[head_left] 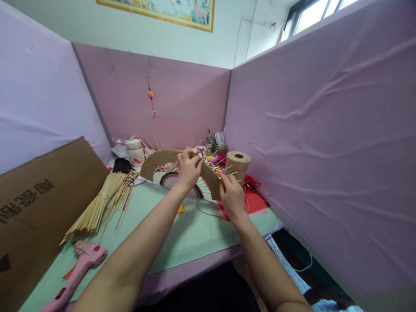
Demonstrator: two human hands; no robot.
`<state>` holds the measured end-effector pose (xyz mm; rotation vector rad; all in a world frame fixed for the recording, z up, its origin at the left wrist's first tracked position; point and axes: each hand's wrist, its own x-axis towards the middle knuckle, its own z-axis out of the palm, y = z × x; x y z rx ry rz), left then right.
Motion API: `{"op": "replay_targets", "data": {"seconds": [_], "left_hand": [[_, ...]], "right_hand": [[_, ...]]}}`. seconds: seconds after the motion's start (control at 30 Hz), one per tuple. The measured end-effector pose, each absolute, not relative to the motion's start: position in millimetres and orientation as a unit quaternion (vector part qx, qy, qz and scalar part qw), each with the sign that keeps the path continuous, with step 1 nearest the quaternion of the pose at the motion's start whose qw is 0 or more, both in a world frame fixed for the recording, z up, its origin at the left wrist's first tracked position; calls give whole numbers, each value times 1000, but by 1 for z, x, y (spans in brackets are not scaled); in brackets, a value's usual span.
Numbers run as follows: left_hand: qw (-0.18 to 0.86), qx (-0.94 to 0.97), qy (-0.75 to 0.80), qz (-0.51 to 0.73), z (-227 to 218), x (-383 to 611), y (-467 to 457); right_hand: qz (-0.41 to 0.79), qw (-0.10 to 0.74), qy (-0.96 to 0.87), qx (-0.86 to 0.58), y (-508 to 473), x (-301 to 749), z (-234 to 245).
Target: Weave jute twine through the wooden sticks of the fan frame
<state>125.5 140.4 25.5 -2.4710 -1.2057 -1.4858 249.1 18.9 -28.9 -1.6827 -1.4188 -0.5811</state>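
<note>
Right now, the left hand (189, 169) has its fingers bent closed on the upper edge of a tan spoked frame (156, 160), which stands up at the far side of the desk (191, 236). To the right, the right hand (233, 197) grips the frame's outer band, thin sticks jutting out by its fingertips; whether it pinches one of those too, I cannot tell. Below and left of the left hand, pale spokes run from the band to a dark-edged inner ring (169, 175).

Just beyond the right hand stands a spool of twine (234, 168), and a red sheet (256, 203) lies beside and partly under that hand. Well to the left of the left hand lies a bundle of bamboo sticks (92, 206), with a pink glue gun (84, 259) nearer the person and a cardboard box (42, 190) farther left.
</note>
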Motion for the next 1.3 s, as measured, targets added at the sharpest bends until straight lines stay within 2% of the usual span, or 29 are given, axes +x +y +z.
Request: {"op": "replay_targets", "data": {"seconds": [0.33,0.5,0.67,1.07,1.3], "left_hand": [[-2,-816,-368,-446,21,123,146],[23,-807,-344,-480,10,120,143],[76,-860,-282,-419,-2,124,135],[22,-826,-347,-443,4,145,117],[11,-804,-361,-472,1,152,116]], "right_hand": [[-213,342,-585,-704,23,241,-64],[-190,348,-586,-706,25,237,-68],[-176,351,-589,-706,26,236,-70],[-148,431,-593,-664,17,248,-68],[-188,547,-545,-607,-9,267,-41]]}}
